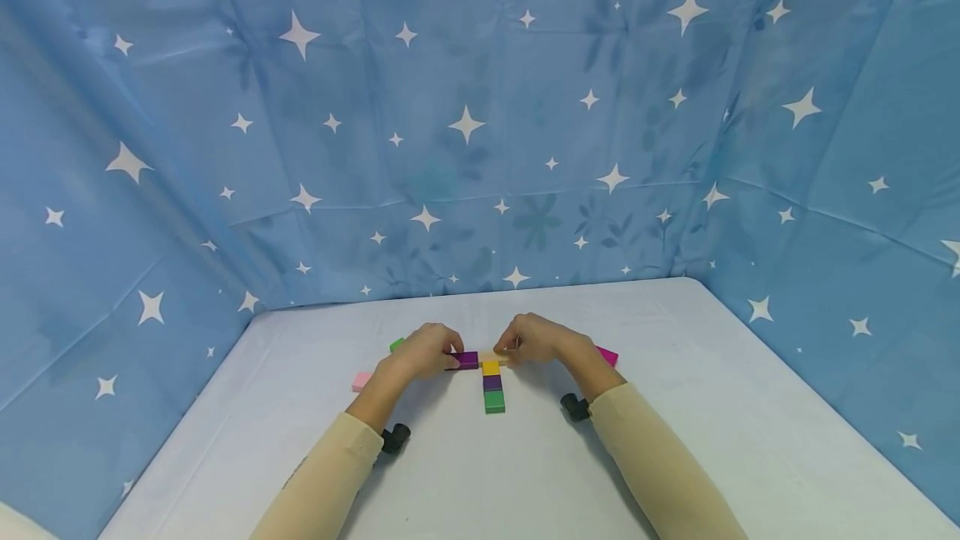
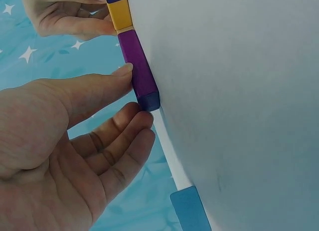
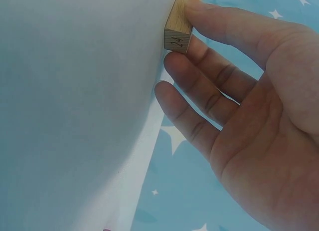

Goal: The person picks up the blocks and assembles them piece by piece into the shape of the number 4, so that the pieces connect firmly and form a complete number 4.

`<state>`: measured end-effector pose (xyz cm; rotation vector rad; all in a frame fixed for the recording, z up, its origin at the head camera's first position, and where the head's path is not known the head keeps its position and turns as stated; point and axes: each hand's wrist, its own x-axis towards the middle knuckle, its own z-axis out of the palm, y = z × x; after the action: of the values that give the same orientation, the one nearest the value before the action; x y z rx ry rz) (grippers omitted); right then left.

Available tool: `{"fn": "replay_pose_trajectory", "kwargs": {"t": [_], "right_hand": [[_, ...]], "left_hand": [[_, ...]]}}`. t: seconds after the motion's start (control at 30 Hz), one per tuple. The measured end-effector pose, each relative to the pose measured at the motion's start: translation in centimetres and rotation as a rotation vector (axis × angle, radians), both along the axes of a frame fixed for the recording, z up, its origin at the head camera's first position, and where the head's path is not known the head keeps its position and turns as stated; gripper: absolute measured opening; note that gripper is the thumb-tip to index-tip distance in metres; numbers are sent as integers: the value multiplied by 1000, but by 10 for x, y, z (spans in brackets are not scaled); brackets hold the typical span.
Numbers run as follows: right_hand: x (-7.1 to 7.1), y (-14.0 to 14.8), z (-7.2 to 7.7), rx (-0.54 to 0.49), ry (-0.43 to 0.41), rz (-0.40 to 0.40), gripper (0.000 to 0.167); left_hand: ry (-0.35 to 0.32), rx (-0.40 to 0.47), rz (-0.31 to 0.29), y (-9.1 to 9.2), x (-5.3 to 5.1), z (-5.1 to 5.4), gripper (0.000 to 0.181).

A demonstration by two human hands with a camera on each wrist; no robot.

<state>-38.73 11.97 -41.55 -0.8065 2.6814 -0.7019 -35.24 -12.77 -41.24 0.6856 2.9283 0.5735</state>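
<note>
The left hand (image 1: 426, 351) holds a purple block (image 1: 468, 360). Its thumb and finger make a narrow pinch near one end, and the other fingers bend softly. The right hand (image 1: 536, 338) pinches a plain wood block (image 3: 180, 16) with the number 24 on its end. Both blocks lie between the hands, end near end; I can't tell if they touch.

Just in front of the wood block, between the hands, a yellow block (image 1: 491, 368), a dark purple block (image 1: 492, 383) and a green block (image 1: 494, 402) make a line toward the person. A light green block (image 1: 396, 345) peeks out behind the left hand, and a pink block (image 1: 362, 381) sits beside the left wrist. The right arm hides part of a hot pink block (image 1: 608, 356). The white table (image 1: 480, 473) is under both hands.
</note>
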Motion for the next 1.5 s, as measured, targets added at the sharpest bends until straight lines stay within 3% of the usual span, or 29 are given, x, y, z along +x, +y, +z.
{"fn": "replay_pose_trajectory", "kwargs": {"t": [0.43, 1.1, 1.27, 1.5], "right_hand": [[1, -2, 2, 7, -17, -16, 28], [5, 0, 3, 10, 8, -3, 29], [5, 0, 4, 16, 10, 1, 29], [4, 1, 4, 13, 23, 15, 30]], "left_hand": [[14, -26, 58, -6, -1, 4, 24], [30, 94, 116, -57, -8, 17, 32], [-20, 102, 101, -67, -9, 18, 31], [-132, 43, 98, -76, -7, 18, 30]]}}
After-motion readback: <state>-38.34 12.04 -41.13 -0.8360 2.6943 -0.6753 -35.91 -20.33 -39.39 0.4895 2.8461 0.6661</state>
